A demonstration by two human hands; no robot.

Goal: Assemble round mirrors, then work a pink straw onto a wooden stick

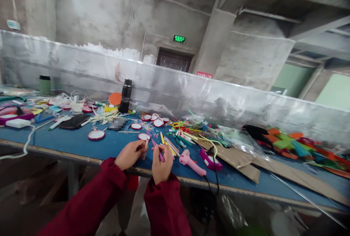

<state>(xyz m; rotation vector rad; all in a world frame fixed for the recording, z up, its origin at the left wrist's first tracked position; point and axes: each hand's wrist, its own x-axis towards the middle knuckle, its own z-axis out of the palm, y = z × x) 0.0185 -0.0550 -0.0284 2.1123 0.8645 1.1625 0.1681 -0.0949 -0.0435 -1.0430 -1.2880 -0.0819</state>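
Note:
Above the front edge of the blue table point(115, 145), my left hand point(130, 155) pinches a short, flat tan stick point(146, 149) upright between thumb and fingers. Close beside it on the right, my right hand point(163, 165) is closed on a magenta pen-like stick point(161, 156), its tip pointing up and away from me. A small gap separates the two hands. Just past them lies a round white disc with a red rim point(144, 136). Yellow and pale sticks point(172, 145) lie right beyond my right hand. A pink glue gun point(192, 163) rests farther right, its cord hanging over the edge.
Small coloured rings point(147, 127) and several red-rimmed discs point(96, 134) are scattered mid-table. A black bottle point(126, 95) stands behind them; a phone point(75, 121) lies left. To the right are a purple device point(210, 159), cardboard point(232, 157) and coloured pieces point(287, 143). A perforated metal panel point(169, 86) runs behind.

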